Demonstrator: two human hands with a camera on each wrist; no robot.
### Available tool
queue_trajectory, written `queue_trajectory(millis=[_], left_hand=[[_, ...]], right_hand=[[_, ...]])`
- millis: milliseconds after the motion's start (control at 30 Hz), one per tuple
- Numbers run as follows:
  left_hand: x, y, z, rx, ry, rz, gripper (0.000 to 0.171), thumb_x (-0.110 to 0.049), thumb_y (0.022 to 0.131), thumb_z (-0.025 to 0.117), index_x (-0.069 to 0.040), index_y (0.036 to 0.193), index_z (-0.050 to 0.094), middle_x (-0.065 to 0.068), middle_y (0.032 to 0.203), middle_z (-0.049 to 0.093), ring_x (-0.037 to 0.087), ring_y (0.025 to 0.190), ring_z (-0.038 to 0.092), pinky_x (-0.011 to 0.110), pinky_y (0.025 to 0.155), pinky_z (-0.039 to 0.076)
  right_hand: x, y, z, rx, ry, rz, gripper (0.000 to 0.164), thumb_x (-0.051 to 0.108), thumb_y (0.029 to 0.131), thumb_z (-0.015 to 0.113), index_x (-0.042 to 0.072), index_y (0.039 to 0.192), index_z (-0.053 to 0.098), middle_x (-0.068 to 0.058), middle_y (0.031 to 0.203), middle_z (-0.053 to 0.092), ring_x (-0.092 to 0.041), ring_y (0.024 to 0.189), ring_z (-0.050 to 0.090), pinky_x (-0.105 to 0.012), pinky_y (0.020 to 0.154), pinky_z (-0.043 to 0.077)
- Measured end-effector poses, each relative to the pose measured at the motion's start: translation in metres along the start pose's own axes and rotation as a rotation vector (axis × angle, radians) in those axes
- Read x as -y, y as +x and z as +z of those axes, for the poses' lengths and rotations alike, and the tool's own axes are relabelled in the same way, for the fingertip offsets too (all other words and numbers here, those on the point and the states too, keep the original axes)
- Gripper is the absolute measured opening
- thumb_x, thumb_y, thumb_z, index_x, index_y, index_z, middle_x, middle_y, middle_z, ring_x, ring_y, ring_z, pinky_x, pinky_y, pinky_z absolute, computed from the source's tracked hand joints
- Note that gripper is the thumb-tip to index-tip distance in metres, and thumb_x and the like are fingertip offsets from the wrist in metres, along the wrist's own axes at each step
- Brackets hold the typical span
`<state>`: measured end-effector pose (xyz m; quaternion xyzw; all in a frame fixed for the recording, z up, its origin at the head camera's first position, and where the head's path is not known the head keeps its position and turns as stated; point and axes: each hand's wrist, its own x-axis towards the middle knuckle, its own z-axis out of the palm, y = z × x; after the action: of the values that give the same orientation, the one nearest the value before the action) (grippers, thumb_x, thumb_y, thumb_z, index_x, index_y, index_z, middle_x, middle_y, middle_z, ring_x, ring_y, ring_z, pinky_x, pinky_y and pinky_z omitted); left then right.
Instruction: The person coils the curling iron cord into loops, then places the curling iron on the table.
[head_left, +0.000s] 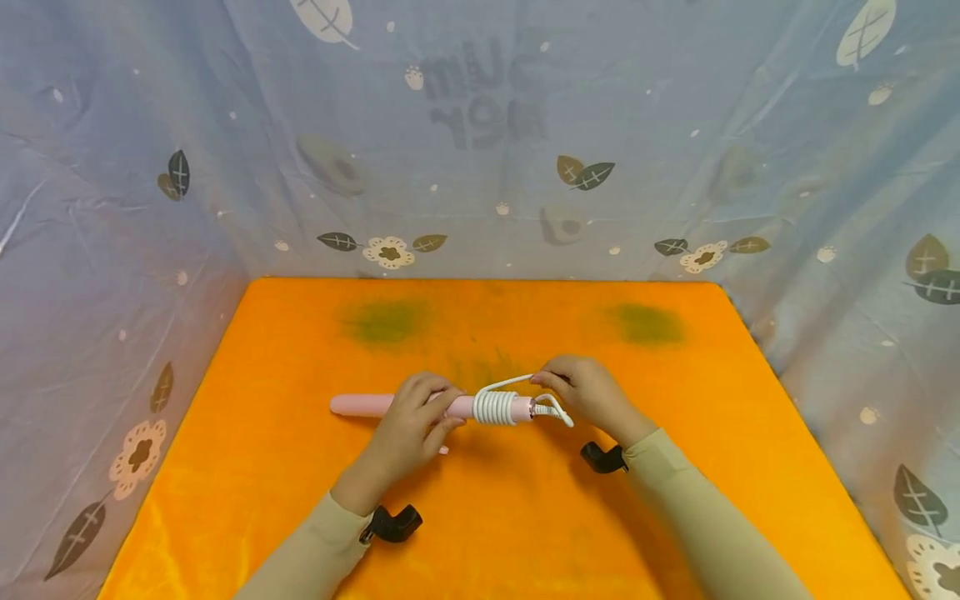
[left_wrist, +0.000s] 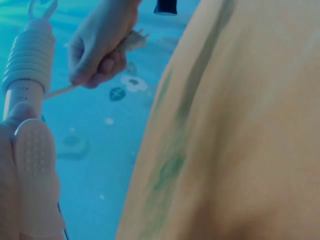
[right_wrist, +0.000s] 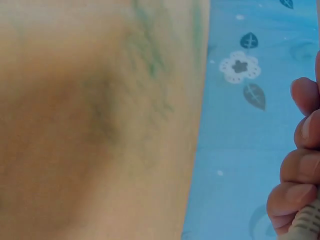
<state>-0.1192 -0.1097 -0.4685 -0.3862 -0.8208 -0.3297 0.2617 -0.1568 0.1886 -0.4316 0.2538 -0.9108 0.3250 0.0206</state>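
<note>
A pink curling iron (head_left: 362,405) is held level above the table, its barrel pointing left. My left hand (head_left: 411,421) grips it around the middle; in the left wrist view the thumb lies by its bumpy lever (left_wrist: 35,155). White cord (head_left: 495,408) is wound in several close turns around the handle end. My right hand (head_left: 588,392) pinches the cord's free length between thumb and index finger, drawn taut from the coil. Against that palm sits the cord's ridged plug (left_wrist: 132,42), with prongs poking out, partly hidden by the curled fingers (right_wrist: 300,167).
An orange cloth covers the table (head_left: 495,517), with dark greenish smudges near the back. Patterned curtains (head_left: 480,167) stand close behind it and on both sides. A black wrist mount (head_left: 397,523) sticks out from the left sleeve, another (head_left: 602,457) from the right.
</note>
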Motion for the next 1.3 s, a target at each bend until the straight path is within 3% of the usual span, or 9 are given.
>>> queue_trajectory(millis=[133,267,367,500,633,733,933,1133,1300], left_hand=[[-0.002,0.003,-0.002,-0.012,-0.011,-0.01,0.035,-0.031,0.093,0.065,-0.004,0.115,0.067,0.01,0.113,0.057,0.03,0.106,0.05,0.044,0.092,0.041],[-0.003,0.005,-0.005,-0.03,-0.019,-0.043,0.035,-0.022,0.086,0.074,-0.002,0.114,0.067,0.011,0.113,0.057,0.031,0.107,0.05,0.044,0.093,0.041],[-0.003,0.007,-0.005,-0.046,-0.019,-0.062,0.037,-0.017,0.081,0.078,-0.001,0.113,0.067,0.012,0.112,0.057,0.032,0.107,0.05,0.045,0.092,0.041],[-0.002,0.009,-0.003,-0.066,-0.014,-0.084,0.037,-0.015,0.081,0.078,-0.002,0.114,0.067,0.011,0.112,0.057,0.031,0.105,0.05,0.044,0.089,0.042],[0.001,0.01,0.001,-0.089,0.003,-0.102,0.036,-0.016,0.082,0.077,-0.003,0.114,0.067,0.011,0.111,0.058,0.03,0.102,0.05,0.043,0.085,0.043],[0.004,0.012,0.005,-0.101,0.027,-0.123,0.036,-0.016,0.083,0.077,-0.003,0.114,0.067,0.011,0.111,0.058,0.031,0.101,0.05,0.044,0.085,0.043],[0.007,0.016,0.008,-0.122,0.056,-0.176,0.035,-0.017,0.083,0.077,-0.002,0.114,0.067,0.013,0.11,0.058,0.033,0.101,0.05,0.046,0.087,0.041],[0.014,0.015,0.014,-0.079,0.089,-0.199,0.034,-0.02,0.084,0.077,-0.003,0.112,0.068,0.012,0.109,0.059,0.032,0.102,0.051,0.046,0.09,0.04],[0.019,0.012,0.021,-0.029,0.123,-0.19,0.032,-0.022,0.085,0.076,-0.004,0.111,0.069,0.01,0.109,0.059,0.032,0.105,0.052,0.048,0.092,0.04]], right_hand=[[0.0,0.001,-0.001,0.015,0.012,0.007,0.019,0.036,0.095,0.061,0.025,0.083,0.071,0.016,0.076,0.062,-0.006,0.059,0.051,-0.027,0.055,0.044],[-0.002,-0.001,0.009,0.05,0.032,-0.021,0.009,0.019,0.094,0.065,0.018,0.092,0.074,0.009,0.087,0.069,-0.007,0.074,0.061,-0.028,0.068,0.051],[-0.002,-0.005,0.019,0.076,0.06,-0.02,0.009,0.01,0.093,0.064,0.009,0.095,0.072,-0.001,0.083,0.068,-0.008,0.068,0.055,-0.027,0.064,0.048],[0.0,-0.011,0.034,0.109,0.07,0.021,0.016,0.018,0.098,0.059,0.008,0.093,0.07,-0.001,0.074,0.063,-0.005,0.055,0.038,-0.023,0.053,0.037],[0.013,-0.016,0.051,0.129,0.036,-0.011,0.019,0.025,0.099,0.057,0.013,0.093,0.07,0.003,0.077,0.065,-0.002,0.06,0.044,-0.024,0.057,0.042],[0.028,-0.021,0.06,0.093,-0.063,-0.074,0.015,0.023,0.098,0.06,0.014,0.089,0.068,0.007,0.075,0.062,-0.003,0.063,0.048,-0.025,0.06,0.045],[0.053,-0.026,0.065,0.001,-0.293,-0.182,0.023,0.02,0.093,0.066,0.016,0.074,0.054,0.009,0.058,0.038,-0.005,0.052,0.036,-0.021,0.05,0.035],[0.069,-0.031,0.065,-0.047,-0.452,-0.344,0.02,0.016,0.091,0.069,0.011,0.082,0.052,0.007,0.061,0.04,-0.006,0.05,0.039,-0.02,0.045,0.036],[0.076,-0.03,0.061,-0.037,-0.489,-0.372,0.022,0.015,0.089,0.071,0.009,0.082,0.051,0.005,0.061,0.039,-0.007,0.049,0.037,-0.021,0.043,0.033]])
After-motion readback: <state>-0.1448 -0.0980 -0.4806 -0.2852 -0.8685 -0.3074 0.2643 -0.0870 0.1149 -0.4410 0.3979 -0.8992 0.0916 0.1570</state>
